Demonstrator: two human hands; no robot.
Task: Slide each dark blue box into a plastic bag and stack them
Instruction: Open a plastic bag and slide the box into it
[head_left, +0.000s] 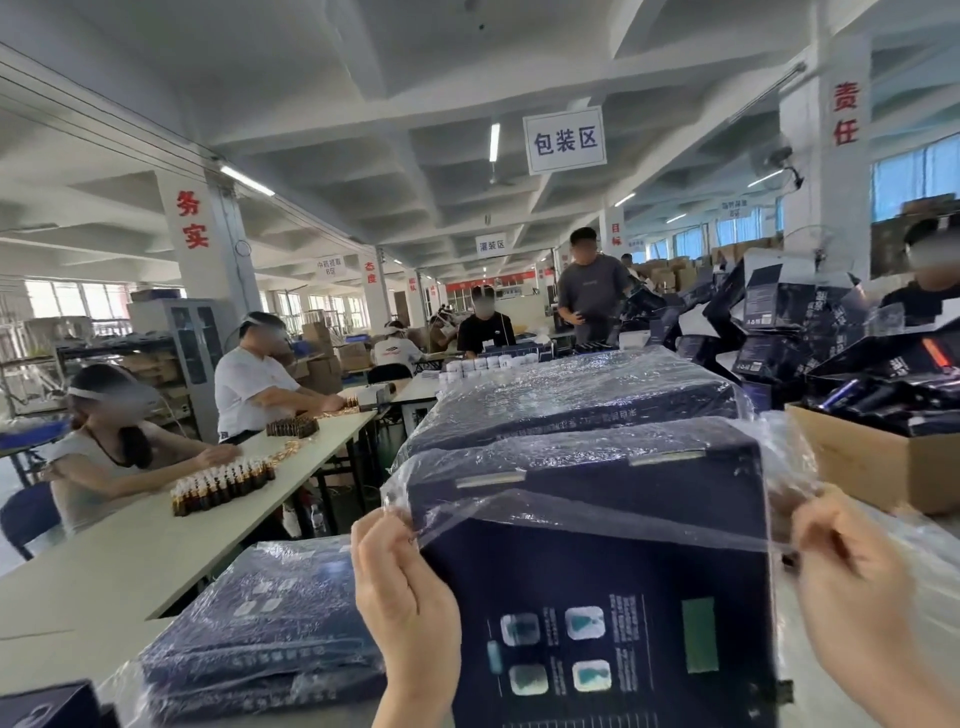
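Observation:
A dark blue box (597, 587) stands tilted in front of me, its printed face toward the camera. A clear plastic bag (587, 467) covers its upper part, with the bag's open edge stretched across the box face. My left hand (400, 582) pinches the bag's edge at the box's left side. My right hand (857, 571) pinches the same edge on the right. A stack of bagged dark blue boxes (265, 629) lies at the lower left. Another bagged stack (576, 400) rises behind the held box.
A cardboard carton (862, 462) holding dark items sits at the right, with a heap of unfolded dark boxes (779, 322) behind it. Several seated people work at a long table (156, 545) with small brown bottles (223, 483) on the left. A person stands beyond the stacks.

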